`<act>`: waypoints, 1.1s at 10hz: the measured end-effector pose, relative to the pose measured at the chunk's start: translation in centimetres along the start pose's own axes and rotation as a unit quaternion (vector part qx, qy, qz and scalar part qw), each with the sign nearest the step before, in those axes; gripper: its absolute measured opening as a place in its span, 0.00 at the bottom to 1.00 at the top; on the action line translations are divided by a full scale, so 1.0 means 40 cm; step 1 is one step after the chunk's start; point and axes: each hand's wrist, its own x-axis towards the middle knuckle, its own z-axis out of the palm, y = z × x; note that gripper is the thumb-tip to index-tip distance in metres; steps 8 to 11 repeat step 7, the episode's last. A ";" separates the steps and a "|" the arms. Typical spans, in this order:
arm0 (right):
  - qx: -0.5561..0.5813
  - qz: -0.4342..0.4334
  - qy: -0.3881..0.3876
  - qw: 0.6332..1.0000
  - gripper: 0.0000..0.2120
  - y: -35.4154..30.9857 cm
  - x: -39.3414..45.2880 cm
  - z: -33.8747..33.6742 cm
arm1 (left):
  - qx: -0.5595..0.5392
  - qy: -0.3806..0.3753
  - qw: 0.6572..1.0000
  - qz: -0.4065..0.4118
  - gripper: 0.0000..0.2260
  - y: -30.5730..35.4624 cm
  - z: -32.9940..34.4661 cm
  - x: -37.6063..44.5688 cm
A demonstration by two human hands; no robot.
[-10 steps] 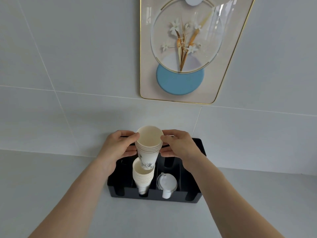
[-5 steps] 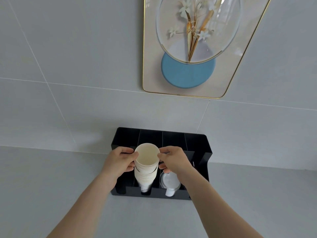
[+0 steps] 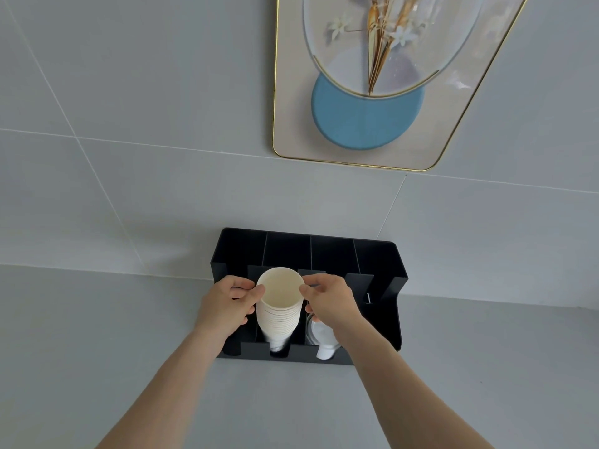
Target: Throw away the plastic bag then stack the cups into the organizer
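Observation:
A stack of white paper cups point(image 3: 280, 306) stands in the second slot from the left of the black organizer point(image 3: 393, 280), which sits on the grey counter against the wall. My left hand point(image 3: 227, 306) pinches the top cup's rim on its left side. My right hand point(image 3: 330, 301) pinches the rim on the right. The stack's base shows through the front slot. No plastic bag is in view.
White plastic lids point(image 3: 322, 338) lie in the third slot, partly under my right wrist. The far left and far right slots look dark and hold nothing I can see. A gold-framed picture point(image 3: 366, 124) hangs on the tiled wall above. Grey counter point(image 3: 97, 351) surrounds the organizer.
The upper cups I held above the organizer have come down into the stack in the second slot, forming one taller stack. Both hands stayed on the rim and moved down with it.

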 end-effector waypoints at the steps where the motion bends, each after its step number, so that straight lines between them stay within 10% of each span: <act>1: 0.005 0.006 0.004 1.000 0.11 0.002 0.000 0.003 | 0.005 0.004 1.000 -0.001 0.10 -0.004 0.003 0.006; 4: -0.014 0.001 0.025 1.000 0.15 0.008 -0.008 0.004 | 0.067 0.024 0.997 0.015 0.13 0.000 0.010 0.007; 7: -0.309 -0.112 0.101 0.939 0.28 0.046 -0.062 -0.026 | 0.305 0.070 0.937 0.155 0.25 0.021 0.007 -0.030; 11: -0.309 -0.112 0.101 0.939 0.28 0.046 -0.062 -0.026 | 0.305 0.070 0.937 0.155 0.25 0.021 0.007 -0.030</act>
